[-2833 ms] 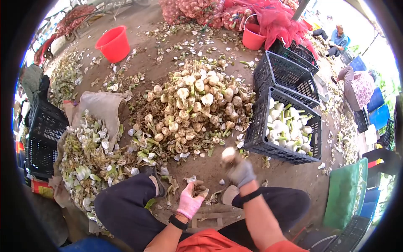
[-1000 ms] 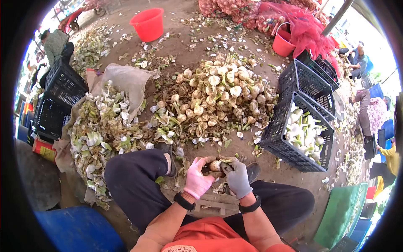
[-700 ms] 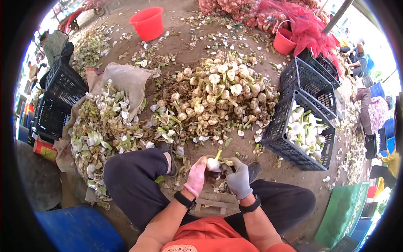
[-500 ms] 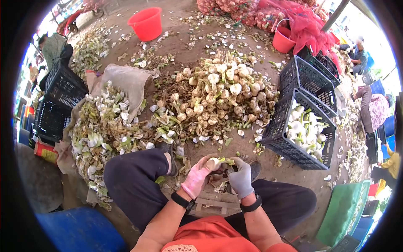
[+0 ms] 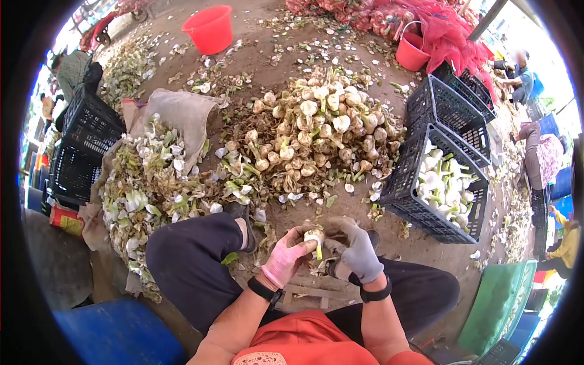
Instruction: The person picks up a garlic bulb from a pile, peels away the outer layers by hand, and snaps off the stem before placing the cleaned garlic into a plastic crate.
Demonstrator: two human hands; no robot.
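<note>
My left hand point(image 5: 286, 255), in a pink-stained glove, is closed around a garlic bulb point(image 5: 314, 236) whose short green stem points down toward me. Just right of the bulb is my right hand point(image 5: 356, 248) in a grey glove, its fingers curled in close to the bulb; what they hold, if anything, I cannot make out. Beyond both hands lies a heap of untrimmed garlic point(image 5: 322, 128) with brown roots and dry leaves. To the right, peeled white garlic with green stems point(image 5: 444, 182) fills part of a black plastic crate point(image 5: 404, 210).
Peelings point(image 5: 143, 207) and a sack cloth point(image 5: 176, 115) lie at left, near stacked black crates point(image 5: 79, 146). Red buckets point(image 5: 210, 30) and netted garlic sacks point(image 5: 389, 21) stand at the back. A green plastic object point(image 5: 496, 304) is at lower right. Several people sit at the sides.
The garlic bulb has turned in my left hand, its stem swinging from pointing right to pointing down. My right hand has shifted slightly right and its wrist has rotated.
</note>
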